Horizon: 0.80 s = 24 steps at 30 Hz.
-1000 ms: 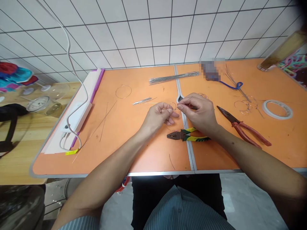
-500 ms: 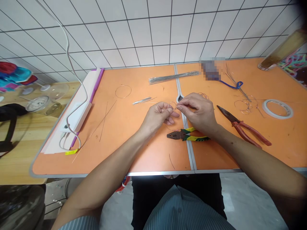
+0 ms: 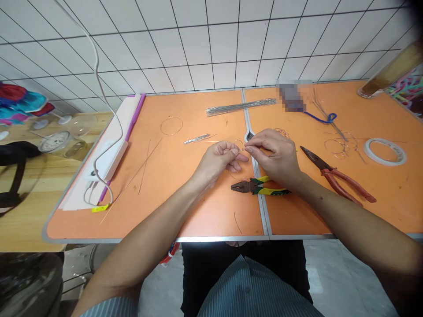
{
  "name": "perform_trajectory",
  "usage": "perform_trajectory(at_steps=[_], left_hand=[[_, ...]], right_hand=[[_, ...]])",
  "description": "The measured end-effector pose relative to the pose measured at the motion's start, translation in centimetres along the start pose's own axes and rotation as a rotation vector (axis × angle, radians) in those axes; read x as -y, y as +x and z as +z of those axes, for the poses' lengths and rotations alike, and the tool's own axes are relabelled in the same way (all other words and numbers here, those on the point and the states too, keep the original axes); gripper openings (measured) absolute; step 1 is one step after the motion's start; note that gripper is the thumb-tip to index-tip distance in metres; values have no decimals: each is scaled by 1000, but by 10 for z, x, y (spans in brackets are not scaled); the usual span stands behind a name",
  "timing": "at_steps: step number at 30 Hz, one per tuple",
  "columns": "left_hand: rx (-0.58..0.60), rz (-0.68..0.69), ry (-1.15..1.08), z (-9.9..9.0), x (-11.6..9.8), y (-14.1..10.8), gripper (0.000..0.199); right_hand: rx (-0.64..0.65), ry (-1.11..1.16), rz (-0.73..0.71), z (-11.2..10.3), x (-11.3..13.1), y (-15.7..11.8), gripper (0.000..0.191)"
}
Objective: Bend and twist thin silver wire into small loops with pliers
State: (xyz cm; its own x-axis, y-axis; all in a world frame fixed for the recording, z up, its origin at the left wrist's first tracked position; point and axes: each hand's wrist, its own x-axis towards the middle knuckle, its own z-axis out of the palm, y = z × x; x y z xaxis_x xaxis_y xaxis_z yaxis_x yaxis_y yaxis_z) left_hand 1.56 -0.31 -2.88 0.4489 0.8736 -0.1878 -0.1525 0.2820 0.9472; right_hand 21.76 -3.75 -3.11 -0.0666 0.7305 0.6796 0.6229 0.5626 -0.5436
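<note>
In the head view, the yellow label (image 3: 100, 208) on the white cable (image 3: 96, 70) carries print too small for you to read. White tape roll (image 3: 402, 157) at the right of the worktop (image 3: 205, 215): you cannot make out any lettering. The item by the wall (image 3: 228, 44) is pixelated.

Containers: at your far right, a tall clear vessel (image 3: 391, 70) leans in the view, with brownish contents darker near its base. On the wooden surface (image 3: 29, 176) to your left lies a clear jar (image 3: 62, 144); you cannot tell what it holds.

Your 2 hands meet near the worktop's seam. Your left hand (image 3: 220, 160) pinches a thin wire loop (image 3: 243, 150) between thumb and forefinger, the other fingers loosely curled. Your right hand (image 3: 276, 154) has its thumb and forefinger tips together on the wire's other side. The loop sits between them, above the worktop. Below are 1 yellow-green-handled pair of pliers (image 3: 243, 186); to the right, 1 red-handled pair (image 3: 333, 174).
</note>
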Motion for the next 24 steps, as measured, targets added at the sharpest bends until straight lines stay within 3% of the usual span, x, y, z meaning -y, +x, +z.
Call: perform_trajectory(at_steps=[7, 24], left_hand=[[18, -35, -50, 0, -2, 2, 16], [63, -75, -82, -8, 1, 6, 21]], right_hand=[[-11, 55, 0, -1, 2, 2, 15], [38, 272, 230, -2, -2, 3, 7]])
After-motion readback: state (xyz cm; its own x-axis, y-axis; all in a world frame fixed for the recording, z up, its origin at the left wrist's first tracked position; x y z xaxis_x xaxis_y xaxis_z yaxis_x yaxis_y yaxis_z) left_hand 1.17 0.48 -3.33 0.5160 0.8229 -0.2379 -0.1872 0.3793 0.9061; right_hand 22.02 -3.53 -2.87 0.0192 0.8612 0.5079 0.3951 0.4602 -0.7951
